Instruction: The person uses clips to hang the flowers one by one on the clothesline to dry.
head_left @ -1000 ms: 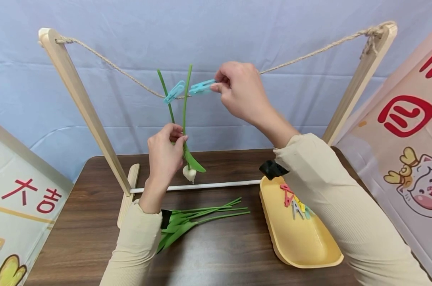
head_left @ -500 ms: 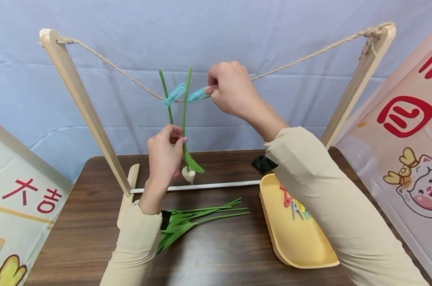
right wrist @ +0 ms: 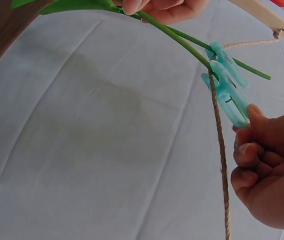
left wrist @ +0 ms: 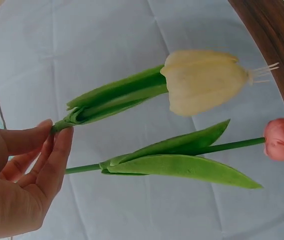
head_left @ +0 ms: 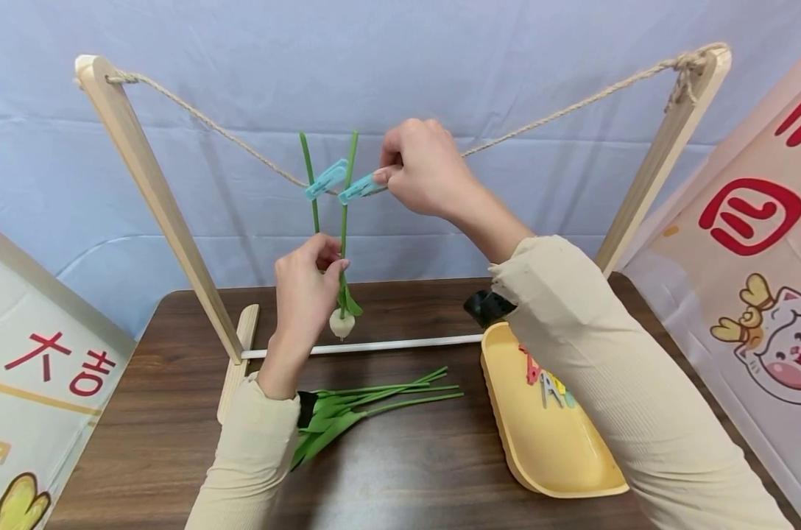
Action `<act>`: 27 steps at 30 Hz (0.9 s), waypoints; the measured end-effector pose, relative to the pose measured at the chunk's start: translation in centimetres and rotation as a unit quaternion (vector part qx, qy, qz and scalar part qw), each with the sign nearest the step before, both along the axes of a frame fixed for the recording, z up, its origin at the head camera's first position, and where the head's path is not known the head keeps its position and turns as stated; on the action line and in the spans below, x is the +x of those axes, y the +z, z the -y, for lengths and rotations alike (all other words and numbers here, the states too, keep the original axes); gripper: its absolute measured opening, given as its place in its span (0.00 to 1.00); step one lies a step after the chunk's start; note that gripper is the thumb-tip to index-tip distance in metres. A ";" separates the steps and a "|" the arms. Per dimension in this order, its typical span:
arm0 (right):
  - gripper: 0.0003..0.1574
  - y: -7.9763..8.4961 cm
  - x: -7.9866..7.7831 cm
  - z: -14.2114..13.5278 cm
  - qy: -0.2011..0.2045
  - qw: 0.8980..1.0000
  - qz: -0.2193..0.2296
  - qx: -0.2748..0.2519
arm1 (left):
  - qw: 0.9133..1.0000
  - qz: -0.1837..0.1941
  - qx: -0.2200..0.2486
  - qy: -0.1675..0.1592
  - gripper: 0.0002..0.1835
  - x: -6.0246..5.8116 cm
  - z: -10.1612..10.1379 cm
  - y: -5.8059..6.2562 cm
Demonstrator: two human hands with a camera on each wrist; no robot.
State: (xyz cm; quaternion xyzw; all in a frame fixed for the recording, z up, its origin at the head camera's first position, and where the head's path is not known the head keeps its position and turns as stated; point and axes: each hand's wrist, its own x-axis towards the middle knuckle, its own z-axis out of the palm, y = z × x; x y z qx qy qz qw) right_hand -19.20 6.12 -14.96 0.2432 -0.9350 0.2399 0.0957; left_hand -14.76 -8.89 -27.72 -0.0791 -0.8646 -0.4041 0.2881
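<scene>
Upside down, a white artificial tulip [left wrist: 206,82] hangs from my left hand [head_left: 304,287], whose thumb and fingers pinch its green stem near the leaves. My right hand [head_left: 425,168] pinches the handle end of a light-blue clothespin [head_left: 357,189]. That clothespin's jaws lie over the stem at the twine rope [right wrist: 220,150]. Just left of it, another blue clothespin [head_left: 326,179] clips a second stem to the rope. This stem belongs to a pink tulip [left wrist: 283,140], also head down, seen beside the left hand in the left wrist view.
Wooden posts [head_left: 155,199] hold the rope ends, with a white rod [head_left: 400,344] low between them. Green-stemmed flowers [head_left: 347,412] lie on the dark table [head_left: 400,471], heads hidden by the left arm. A yellow basket [head_left: 540,456] at right contains several clothespins [head_left: 550,386].
My right hand has moved left and slightly down, bringing the clothespin onto the white tulip's stem at the rope. The white tulip has shifted slightly left; my left hand stays nearly still.
</scene>
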 end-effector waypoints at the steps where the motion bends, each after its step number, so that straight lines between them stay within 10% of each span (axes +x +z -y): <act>1: 0.10 0.0 0.0 -0.1 0.001 1.000 0.005 -0.001 | 1.000 0.000 0.001 0.000 0.05 0.0 0.0 0.0; 27: 0.06 -2.5 1.1 -4.7 0.080 0.995 0.043 -0.041 | 1.000 0.004 0.013 0.004 0.05 0.0 0.3 -0.5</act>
